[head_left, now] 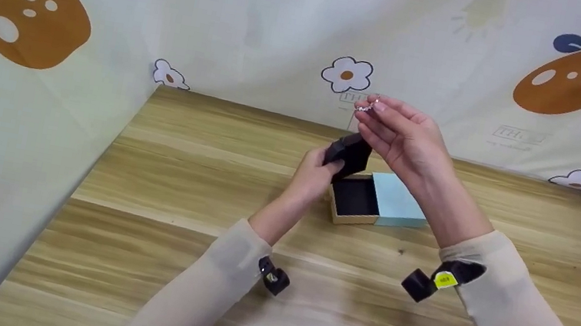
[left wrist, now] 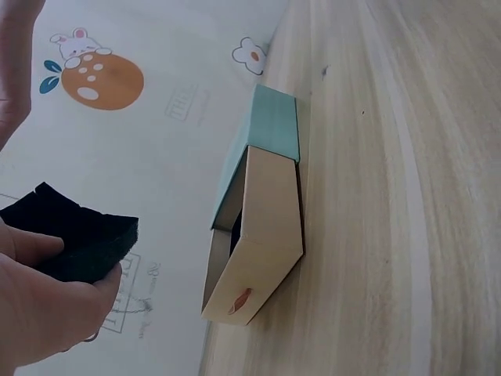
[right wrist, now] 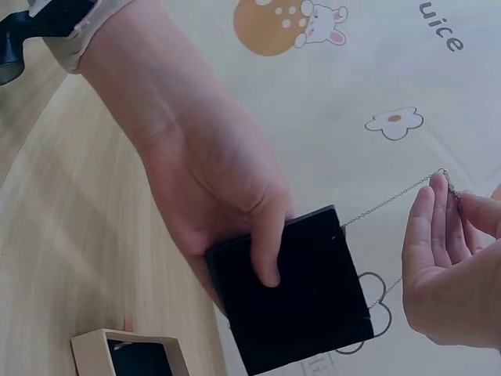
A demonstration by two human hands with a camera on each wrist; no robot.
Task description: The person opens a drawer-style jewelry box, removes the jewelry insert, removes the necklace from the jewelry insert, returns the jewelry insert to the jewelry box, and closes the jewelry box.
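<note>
My left hand (head_left: 312, 176) grips a black square foam pad (right wrist: 297, 290), raised above the table, with the thumb flat across one face. The fingertips of my right hand (head_left: 413, 143) pinch a thin silver chain necklace (right wrist: 387, 205) with a sparkling part (head_left: 365, 108). In the right wrist view, two strands of the chain run from the pad's edge to the right hand's fingers. Below the hands lies a box: its cream drawer (head_left: 355, 220), lined in black, is partly pulled out of a light-blue sleeve (head_left: 397, 200). The right forearm hides part of the sleeve in the head view.
The box rests on a wood-grain table (head_left: 174, 178), towards its back edge. Behind rises a pale curtain (head_left: 265, 33) printed with flowers, oranges and rabbits. A small ribbon tab (left wrist: 240, 301) sits on the drawer's front. Black cameras (head_left: 418, 284) are strapped to both wrists.
</note>
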